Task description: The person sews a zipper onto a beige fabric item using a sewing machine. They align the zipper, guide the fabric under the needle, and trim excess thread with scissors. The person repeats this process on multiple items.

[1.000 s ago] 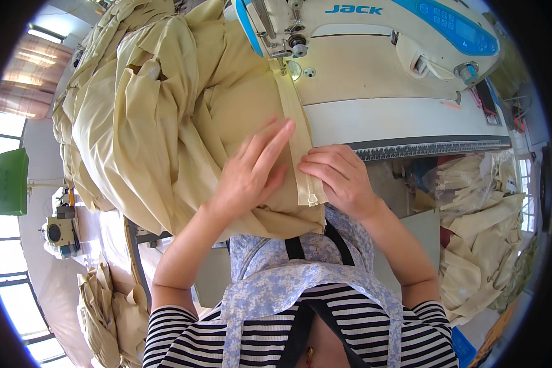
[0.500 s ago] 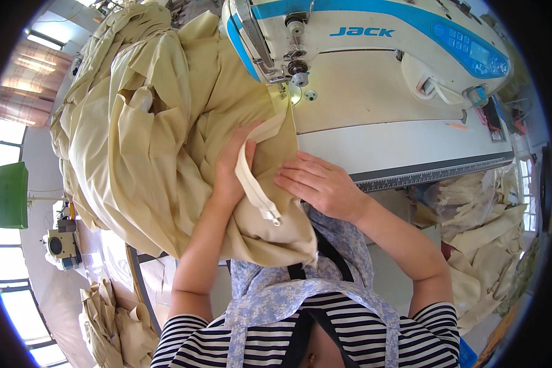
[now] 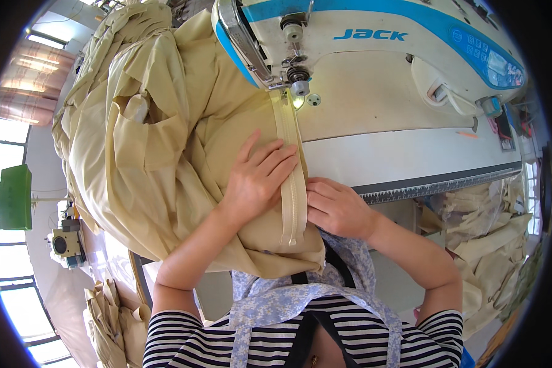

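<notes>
A cream zipper (image 3: 294,211) lies lengthwise along the right edge of a big beige cloth (image 3: 224,110), its upper end running under the needle area of a white and blue sewing machine (image 3: 386,21). My left hand (image 3: 257,178) lies on the cloth with its fingers stretched out, the fingertips resting on the zipper. At the cloth's right edge, beside the zipper, my right hand (image 3: 340,208) has its fingers curled and closed on the edge; the fingertips are partly hidden. The zipper's lower end rests on the cloth near my apron.
A ruler strip (image 3: 441,184) runs along the front edge of the machine table (image 3: 405,153). Bunched beige cloth (image 3: 122,116) fills the left side. More cloth pieces (image 3: 490,245) are piled at the right and at the lower left. A green box-like thing (image 3: 15,197) stands out at the far left.
The zipper, folded over my left hand before, now lies straight along the cloth edge. My left hand has come out onto it, and my right hand has moved down and curled its fingers.
</notes>
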The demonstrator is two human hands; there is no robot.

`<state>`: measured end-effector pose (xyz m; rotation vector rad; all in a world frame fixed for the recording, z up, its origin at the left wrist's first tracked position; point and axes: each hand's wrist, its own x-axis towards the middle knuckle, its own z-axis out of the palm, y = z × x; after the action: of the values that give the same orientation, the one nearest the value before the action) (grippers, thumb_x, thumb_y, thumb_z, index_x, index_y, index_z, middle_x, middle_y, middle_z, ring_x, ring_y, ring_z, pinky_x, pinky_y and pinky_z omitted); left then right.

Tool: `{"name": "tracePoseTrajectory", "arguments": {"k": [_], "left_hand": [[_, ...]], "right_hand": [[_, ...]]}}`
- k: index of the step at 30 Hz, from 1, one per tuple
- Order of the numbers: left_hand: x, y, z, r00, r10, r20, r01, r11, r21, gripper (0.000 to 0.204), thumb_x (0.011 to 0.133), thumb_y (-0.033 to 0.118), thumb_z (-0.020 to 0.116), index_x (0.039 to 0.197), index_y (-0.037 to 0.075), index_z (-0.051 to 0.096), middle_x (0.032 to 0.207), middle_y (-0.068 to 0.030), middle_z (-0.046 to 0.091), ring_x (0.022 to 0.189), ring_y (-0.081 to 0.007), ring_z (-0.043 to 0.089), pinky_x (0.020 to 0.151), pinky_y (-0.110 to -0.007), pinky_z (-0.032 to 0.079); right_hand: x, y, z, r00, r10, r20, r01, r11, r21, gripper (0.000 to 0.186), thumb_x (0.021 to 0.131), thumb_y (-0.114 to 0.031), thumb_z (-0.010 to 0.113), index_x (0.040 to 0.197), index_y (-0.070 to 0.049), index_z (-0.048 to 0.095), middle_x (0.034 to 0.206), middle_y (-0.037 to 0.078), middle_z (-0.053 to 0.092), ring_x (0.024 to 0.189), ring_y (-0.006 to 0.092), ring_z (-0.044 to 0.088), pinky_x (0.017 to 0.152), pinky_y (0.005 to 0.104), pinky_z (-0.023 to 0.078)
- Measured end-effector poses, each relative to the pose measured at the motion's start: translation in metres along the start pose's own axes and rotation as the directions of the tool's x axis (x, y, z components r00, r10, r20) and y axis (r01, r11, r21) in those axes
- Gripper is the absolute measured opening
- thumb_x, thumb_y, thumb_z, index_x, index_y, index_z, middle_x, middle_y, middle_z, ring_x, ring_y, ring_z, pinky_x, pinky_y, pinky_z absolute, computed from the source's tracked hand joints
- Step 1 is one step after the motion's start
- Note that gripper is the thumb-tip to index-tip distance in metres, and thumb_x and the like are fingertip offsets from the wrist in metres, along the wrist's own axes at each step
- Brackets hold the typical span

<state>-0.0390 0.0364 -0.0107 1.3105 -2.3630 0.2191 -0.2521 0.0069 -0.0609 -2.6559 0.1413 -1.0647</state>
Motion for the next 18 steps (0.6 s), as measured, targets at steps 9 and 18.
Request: {"name": "tracePoseTrajectory", "arguments": {"k": [9, 18], "left_hand": [[0.000, -0.014, 0.011, 0.996, 0.067, -0.050, -0.065, 0.997, 0.040, 0.024, 0.076, 0.013, 0.075, 0.100, 0.010, 0.073, 0.108, -0.0010, 0.075, 0.105, -0.0220, 0.069, 0.107, -0.051, 0.041], [-0.006, -0.026, 0.021, 0.986, 0.126, -0.111, -0.127, 0.992, 0.001, 0.024, 0.068, 0.010, 0.072, 0.092, 0.008, 0.070, 0.106, -0.0019, 0.072, 0.097, -0.0198, 0.068, 0.087, -0.040, 0.046]], "right_hand": [[0.000, 0.003, 0.001, 0.999, -0.028, 0.027, 0.027, 0.999, 0.017, 0.010, 0.077, -0.014, 0.069, 0.085, -0.007, 0.069, 0.095, 0.002, 0.065, 0.095, 0.0196, 0.061, 0.083, 0.0332, 0.051], [0.008, -0.007, -0.006, 0.993, 0.014, 0.119, -0.009, 0.999, -0.041, 0.016, 0.075, -0.021, 0.072, 0.088, -0.010, 0.072, 0.100, 0.002, 0.067, 0.099, 0.0184, 0.062, 0.084, 0.0332, 0.049]]}}
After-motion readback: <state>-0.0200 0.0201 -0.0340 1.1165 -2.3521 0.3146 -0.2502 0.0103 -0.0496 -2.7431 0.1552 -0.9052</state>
